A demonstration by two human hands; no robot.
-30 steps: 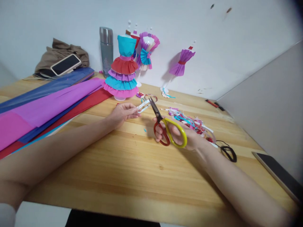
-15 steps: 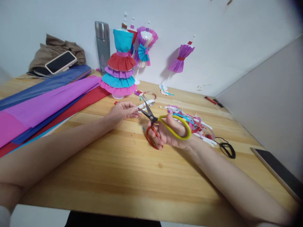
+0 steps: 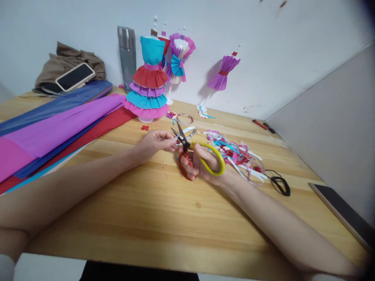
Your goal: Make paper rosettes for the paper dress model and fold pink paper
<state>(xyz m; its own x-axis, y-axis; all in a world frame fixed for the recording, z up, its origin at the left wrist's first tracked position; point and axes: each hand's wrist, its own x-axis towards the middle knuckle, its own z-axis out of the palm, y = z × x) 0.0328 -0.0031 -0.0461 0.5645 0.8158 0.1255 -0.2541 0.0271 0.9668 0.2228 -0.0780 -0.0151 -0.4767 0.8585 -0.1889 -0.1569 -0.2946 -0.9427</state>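
Grasps scissors (image 3: 184, 142) in the right hand (image 3: 202, 162), with the thumb through the yellow loop and fingers through the red one. Holds the blades spread apart above the table (image 3: 190, 226), pointing up and slightly left, across a thin white strip (image 3: 192, 131). Pinches that strip close to the blades with the thumb and fingertips of the left hand (image 3: 159, 143), letting the rest curl over just beyond the scissors.

Has a red flower-shaped piece (image 3: 145, 127) lying just behind the left hand, and past the scissors a ringed band (image 3: 185, 118) beside a small red and purple rosette (image 3: 171, 115). To the right, has a tangled heap of scraps (image 3: 234, 150) in white, pink, blue and red, near a black cord (image 3: 280, 185); farther right, a dark flat device (image 3: 341, 207) at the table's side.

Stands a tiered dress figure (image 3: 150, 84) in blue, red, purple and pink behind the left hand, partly covering a red-topped figure (image 3: 165, 43). Beside these, shows a purple and blue figure (image 3: 178, 64) and, well apart, a purple figure (image 3: 224, 74) with a red waistband. At left, has long coloured sheets (image 3: 67, 119), a bottle (image 3: 127, 62), and a phone (image 3: 75, 77) resting against brown cloth (image 3: 72, 58).
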